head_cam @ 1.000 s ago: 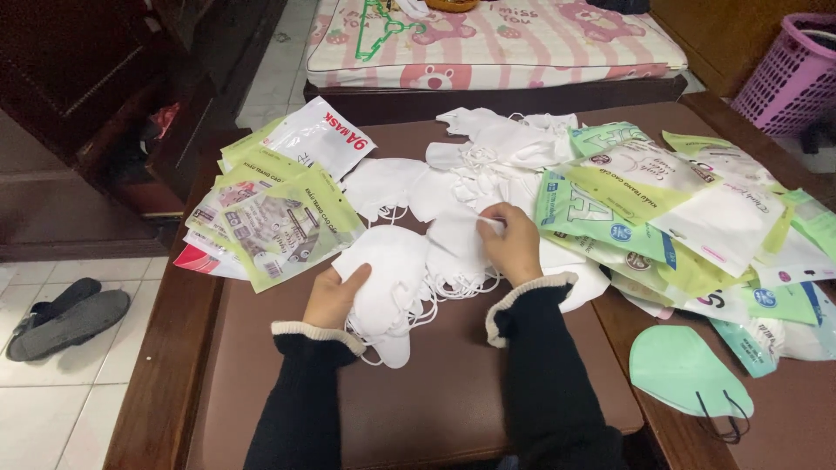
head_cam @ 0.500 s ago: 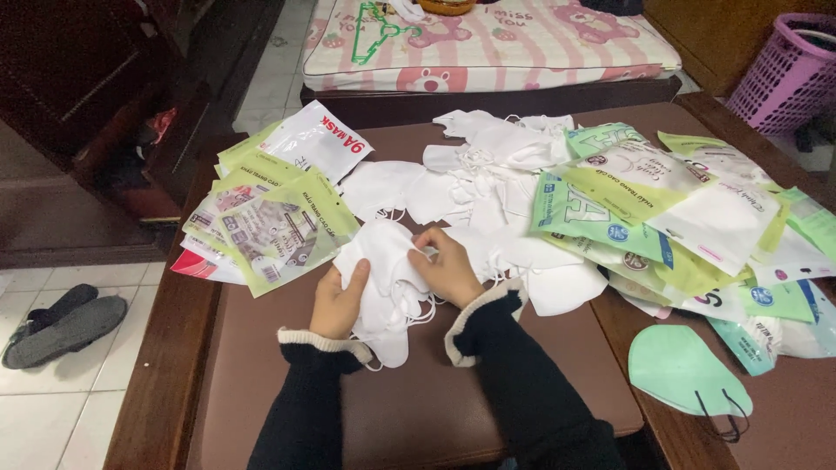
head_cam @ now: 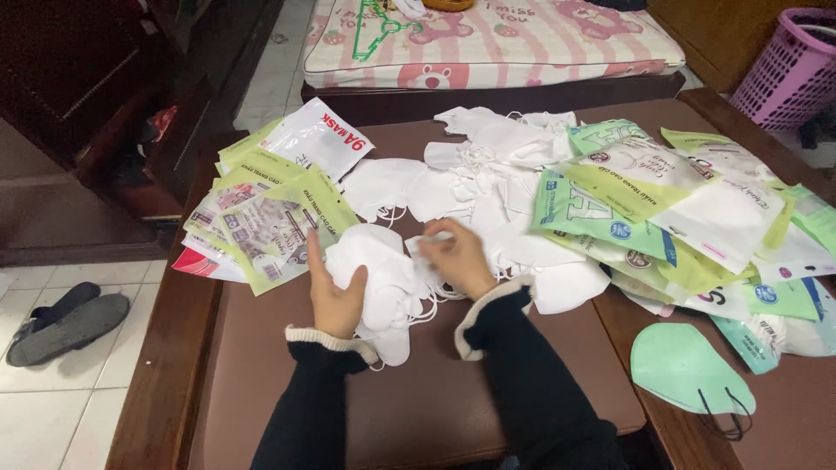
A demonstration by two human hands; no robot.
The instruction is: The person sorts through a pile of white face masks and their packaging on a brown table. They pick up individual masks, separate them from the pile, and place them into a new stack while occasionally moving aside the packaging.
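We have a small stack of white masks (head_cam: 379,278) in front of us, near the front of the brown surface (head_cam: 418,409). Our left hand (head_cam: 335,296) is cupped around the left side of the stack, with the fingers curled on it to keep it neat. Our right hand (head_cam: 457,259) is at the right side of the stack. Its fingers are pinched shut on a white mask, but the hand is blurry, so we cannot tell just how it grips.

We think the stacking is only partly done. The stack is small, and a big loose heap of white masks (head_cam: 488,170) lies spread out behind it, not yet gathered.

To the left is a pile of flat green and white packets (head_cam: 270,213). To the right is a bigger pile of green packets (head_cam: 679,222). One green mask (head_cam: 684,365) lies alone near the right front corner.

Past the surface we see a pink bed (head_cam: 496,39) and a pink basket (head_cam: 797,61). A pair of dark slippers (head_cam: 65,318) sits on the tiled floor (head_cam: 52,409) on the left.
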